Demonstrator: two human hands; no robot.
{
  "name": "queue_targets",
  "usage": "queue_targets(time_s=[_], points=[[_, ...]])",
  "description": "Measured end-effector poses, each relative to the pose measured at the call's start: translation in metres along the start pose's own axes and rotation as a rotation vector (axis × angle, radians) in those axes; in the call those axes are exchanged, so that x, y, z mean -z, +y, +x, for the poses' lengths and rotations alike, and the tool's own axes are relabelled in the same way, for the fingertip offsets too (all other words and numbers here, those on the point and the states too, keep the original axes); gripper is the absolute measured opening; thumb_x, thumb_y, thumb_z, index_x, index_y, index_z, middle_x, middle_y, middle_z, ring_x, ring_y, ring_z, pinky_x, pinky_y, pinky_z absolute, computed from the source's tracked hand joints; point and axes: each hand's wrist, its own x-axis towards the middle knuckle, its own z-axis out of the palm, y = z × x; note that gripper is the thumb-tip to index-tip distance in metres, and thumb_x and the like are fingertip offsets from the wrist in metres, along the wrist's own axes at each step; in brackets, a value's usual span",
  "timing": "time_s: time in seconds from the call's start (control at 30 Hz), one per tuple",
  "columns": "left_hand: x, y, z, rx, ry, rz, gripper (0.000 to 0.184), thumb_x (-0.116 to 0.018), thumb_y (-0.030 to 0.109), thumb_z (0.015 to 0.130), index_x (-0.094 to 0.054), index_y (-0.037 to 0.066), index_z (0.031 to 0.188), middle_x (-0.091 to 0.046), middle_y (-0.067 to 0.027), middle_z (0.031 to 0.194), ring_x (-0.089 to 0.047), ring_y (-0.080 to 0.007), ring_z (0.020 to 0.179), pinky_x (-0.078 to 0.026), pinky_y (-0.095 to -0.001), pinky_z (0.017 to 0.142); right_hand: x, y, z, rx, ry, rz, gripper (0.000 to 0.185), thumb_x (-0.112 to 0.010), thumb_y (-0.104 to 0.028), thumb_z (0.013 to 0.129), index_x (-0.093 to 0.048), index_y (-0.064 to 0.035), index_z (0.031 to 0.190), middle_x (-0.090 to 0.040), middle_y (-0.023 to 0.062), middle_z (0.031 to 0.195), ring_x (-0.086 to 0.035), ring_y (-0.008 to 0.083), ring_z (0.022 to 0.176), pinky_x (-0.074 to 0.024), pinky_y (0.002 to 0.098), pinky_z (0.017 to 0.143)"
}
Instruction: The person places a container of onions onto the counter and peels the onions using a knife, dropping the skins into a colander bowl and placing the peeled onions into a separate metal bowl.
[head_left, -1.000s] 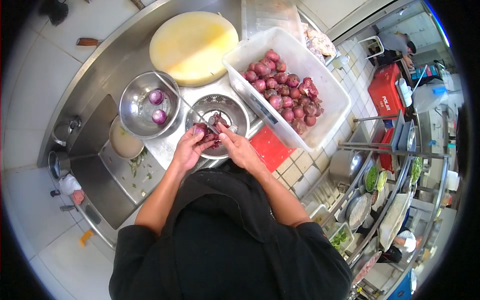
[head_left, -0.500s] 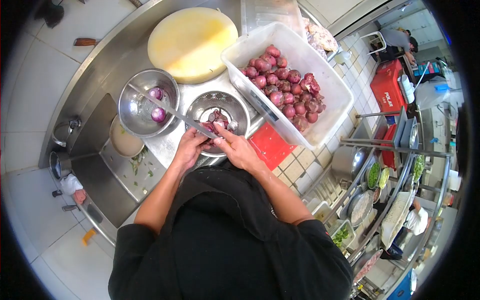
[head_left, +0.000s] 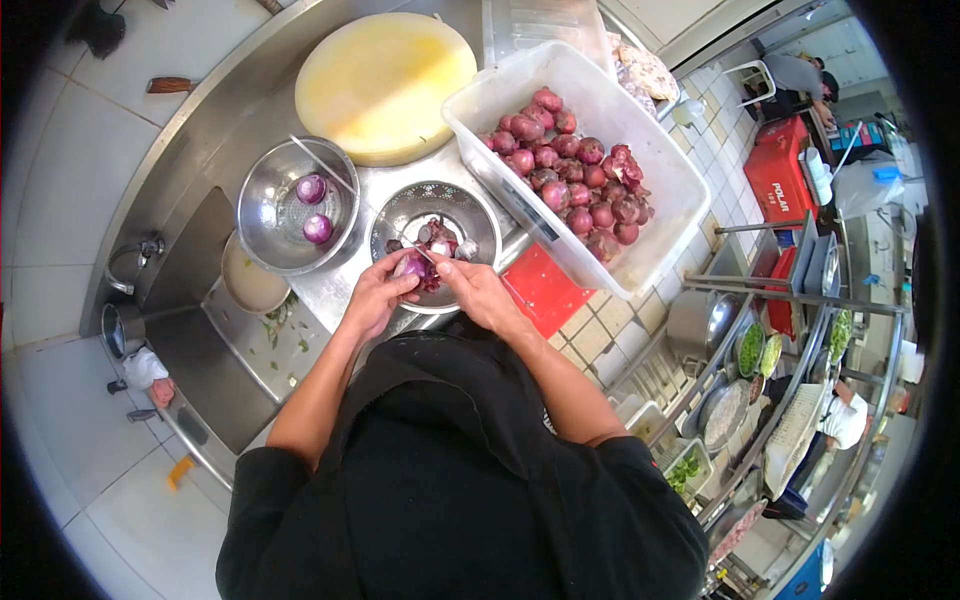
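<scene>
My left hand (head_left: 376, 294) is closed around a red onion (head_left: 411, 269) at the near left edge of a perforated steel colander (head_left: 486, 221). Beside it, my right hand (head_left: 482, 297) grips a long knife (head_left: 324, 163), whose blade points up and left over the neighbouring bowl; the handle is mostly hidden by my fingers. Dark red skins and onion scraps (head_left: 436, 237) lie in the colander under my hands. Two peeled purple onions (head_left: 317, 229) rest in the steel bowl (head_left: 258, 250) on the left. Many unpeeled red onions (head_left: 578, 180) fill part of a translucent plastic bin (head_left: 660, 200).
A thick round yellow board (head_left: 385, 80) stands behind the bowls. On the left is a sink (head_left: 215, 370) with a pan of cloudy liquid (head_left: 240, 285). Below the bin lies a red surface (head_left: 545, 290). Metal shelves (head_left: 800, 300) line the right, with two people beyond.
The knife blade swung up and down across the bowl between frames. The onion in my left hand now shows more smooth purple surface. The person behind the shelves has shifted.
</scene>
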Motion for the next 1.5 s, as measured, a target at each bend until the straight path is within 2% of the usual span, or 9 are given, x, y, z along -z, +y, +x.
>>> queue_targets(time_s=[0.27,0.4,0.5,0.6,0.7,0.9,1.0,1.33,1.5], points=[[0.008,-0.003,-0.002,-0.041,-0.096,-0.099,0.06,-0.064,0.0,0.088,-0.041,-0.001,0.144,-0.054,-0.014,0.135,-0.061,-0.0231,0.114,-0.056,-0.0354,0.089,0.004,0.003,0.003,-0.226,0.07,0.123,0.058,-0.045,-0.049,0.103,-0.065,0.0021,0.122,-0.07,0.0189,0.098,-0.062,0.0214,0.092,-0.0483,0.0343,0.087],[0.01,0.0,-0.004,-0.017,-0.255,-0.307,0.06,-0.061,-0.003,0.089,-0.039,0.0,0.144,-0.053,-0.0142,0.137,-0.058,-0.0239,0.12,-0.052,-0.0342,0.096,0.003,0.006,0.003,-0.182,0.147,0.148,0.062,-0.044,-0.06,0.1,-0.056,-0.004,0.076,-0.048,0.0022,0.056,-0.044,0.011,0.046,-0.0359,0.028,0.042],[0.014,-0.005,0.002,-0.011,-0.275,-0.342,0.057,-0.063,0.001,0.09,-0.041,0.001,0.143,-0.054,-0.0135,0.135,-0.058,-0.0239,0.121,-0.051,-0.0357,0.099,0.003,0.005,0.003,-0.2,0.135,0.132,0.062,-0.043,-0.06,0.1,-0.057,-0.0032,0.079,-0.047,0.0024,0.056,-0.044,0.0114,0.043,-0.0343,0.0281,0.04],[0.014,-0.014,0.01,-0.086,-0.126,-0.171,0.056,-0.067,0.008,0.091,-0.044,0.003,0.141,-0.056,-0.0148,0.133,-0.059,-0.0249,0.118,-0.052,-0.0373,0.098,0.004,-0.001,0.002,-0.195,0.126,0.169,0.061,-0.043,-0.059,0.1,-0.055,-0.0042,0.078,-0.047,0.0025,0.056,-0.044,0.0112,0.043,-0.035,0.0283,0.04],[0.007,-0.011,0.01,-0.059,-0.088,-0.231,0.054,-0.069,0.01,0.09,-0.046,0.005,0.139,-0.058,-0.0132,0.13,-0.059,-0.0238,0.117,-0.051,-0.0384,0.098,0.011,0.003,0.006,-0.312,0.09,0.116,0.063,-0.046,-0.053,0.101,-0.064,0.0047,0.12,-0.062,0.0111,0.077,-0.05,0.0154,0.068,-0.0458,0.0338,0.067],[0.006,-0.008,0.013,-0.072,-0.013,-0.341,0.052,-0.069,0.007,0.09,-0.046,0.003,0.137,-0.058,-0.0117,0.13,-0.059,-0.0229,0.117,-0.052,-0.0375,0.098,-0.001,0.002,-0.008,0.091,0.255,-0.176,0.063,-0.049,-0.051,0.099,-0.045,-0.0099,0.147,-0.069,0.0243,0.111,-0.068,0.0364,0.098,-0.0488,0.0403,0.09],[0.004,-0.008,0.014,-0.057,-0.026,-0.34,0.051,-0.067,0.005,0.091,-0.046,0.003,0.137,-0.06,-0.0105,0.127,-0.06,-0.0226,0.116,-0.053,-0.0367,0.096,-0.005,-0.008,-0.014,0.063,0.132,-0.136,0.058,-0.049,-0.051,0.099,-0.049,-0.0159,0.145,-0.065,0.0288,0.113,-0.059,0.0453,0.112,-0.0463,0.0458,0.095],[-0.01,-0.014,0.011,-0.083,0.092,-0.26,0.047,-0.065,-0.002,0.089,-0.048,0.002,0.133,-0.06,-0.0105,0.125,-0.061,-0.0225,0.112,-0.052,-0.0372,0.094,-0.009,-0.017,-0.021,0.08,0.046,-0.154,0.053,-0.049,-0.05,0.099,-0.052,-0.02,0.143,-0.065,0.0298,0.108,-0.059,0.0478,0.107,-0.0479,0.0484,0.092],[-0.007,-0.019,0.01,-0.165,0.028,-0.149,0.049,-0.066,-0.004,0.087,-0.05,-0.001,0.133,-0.059,-0.0126,0.127,-0.06,-0.0234,0.115,-0.051,-0.0378,0.098,-0.001,-0.016,-0.014,-0.054,0.041,0.004,0.053,-0.048,-0.049,0.101,-0.059,-0.0091,0.135,-0.07,0.022,0.11,-0.066,0.0325,0.107,-0.0484,0.0404,0.094]])
